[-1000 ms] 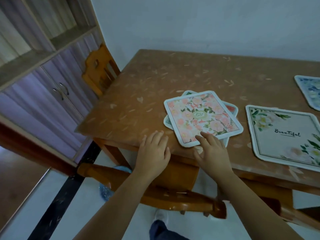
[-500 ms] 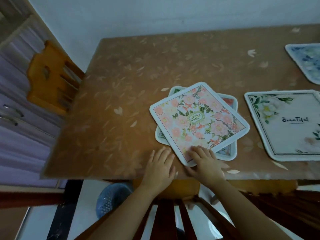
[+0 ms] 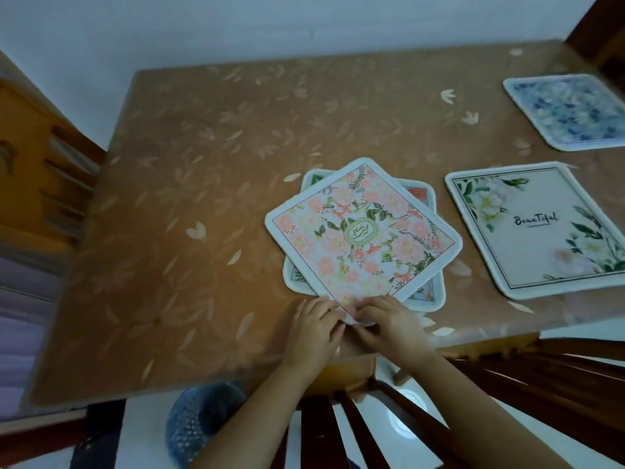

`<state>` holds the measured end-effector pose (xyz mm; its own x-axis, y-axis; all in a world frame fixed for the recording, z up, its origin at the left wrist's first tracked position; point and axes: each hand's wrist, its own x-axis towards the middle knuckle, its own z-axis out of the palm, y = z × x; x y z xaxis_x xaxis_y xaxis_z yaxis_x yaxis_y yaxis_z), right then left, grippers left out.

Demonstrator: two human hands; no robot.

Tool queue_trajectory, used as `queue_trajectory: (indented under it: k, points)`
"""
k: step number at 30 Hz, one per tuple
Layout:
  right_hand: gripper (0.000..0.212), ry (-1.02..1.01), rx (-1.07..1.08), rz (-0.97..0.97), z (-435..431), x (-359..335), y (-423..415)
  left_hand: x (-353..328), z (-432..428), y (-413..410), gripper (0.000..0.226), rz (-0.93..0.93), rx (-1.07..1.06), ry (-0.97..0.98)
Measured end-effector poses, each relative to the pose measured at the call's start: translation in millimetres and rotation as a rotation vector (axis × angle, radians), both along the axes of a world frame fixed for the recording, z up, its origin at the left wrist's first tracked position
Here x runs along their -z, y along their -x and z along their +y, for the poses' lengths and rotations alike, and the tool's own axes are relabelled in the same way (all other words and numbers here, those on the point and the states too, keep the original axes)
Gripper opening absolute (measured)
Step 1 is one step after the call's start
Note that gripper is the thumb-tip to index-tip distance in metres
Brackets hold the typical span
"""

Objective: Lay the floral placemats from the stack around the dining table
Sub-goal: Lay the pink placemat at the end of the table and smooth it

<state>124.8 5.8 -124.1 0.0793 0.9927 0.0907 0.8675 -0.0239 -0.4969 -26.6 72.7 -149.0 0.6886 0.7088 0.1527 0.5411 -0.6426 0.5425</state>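
The stack of floral placemats (image 3: 426, 298) lies on the brown dining table (image 3: 203, 198) near its front edge. The top one, a pink floral placemat (image 3: 362, 231), is turned askew over the others. Both my hands meet at its near corner. My right hand (image 3: 394, 330) has its fingers curled over that corner, and my left hand (image 3: 314, 330) pinches it from the left. A white placemat marked "Beautiful" (image 3: 534, 228) lies flat to the right of the stack. A blue floral placemat (image 3: 568, 113) lies behind it at the far right.
An orange wooden chair (image 3: 33, 164) stands at the table's left end. A dark wooden chair back (image 3: 507, 384) is just below my arms at the front edge. A blue basket (image 3: 199, 418) sits on the floor under the table's front edge. A wall runs behind the table.
My view has shifted to look down over the table. My left hand slid right from the bare table to the pink placemat's near corner, joining the right hand; the top placemat has turned a little.
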Motion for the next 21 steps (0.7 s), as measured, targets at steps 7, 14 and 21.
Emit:
queue_trajectory:
  k: [7,14,21]
  points:
    - [0.009,-0.045,0.096,0.059,1.3,-13.6,17.1,-13.0,11.0,0.1,0.016,-0.115,0.012,0.079]
    - [0.012,-0.041,0.113,0.088,1.3,-23.6,44.9,-28.9,19.9,36.7,0.013,-0.182,-0.027,0.093]
    - [0.012,-0.057,0.135,0.146,-5.0,-35.2,82.0,-50.2,33.9,115.0,0.012,-0.245,-0.122,0.098]
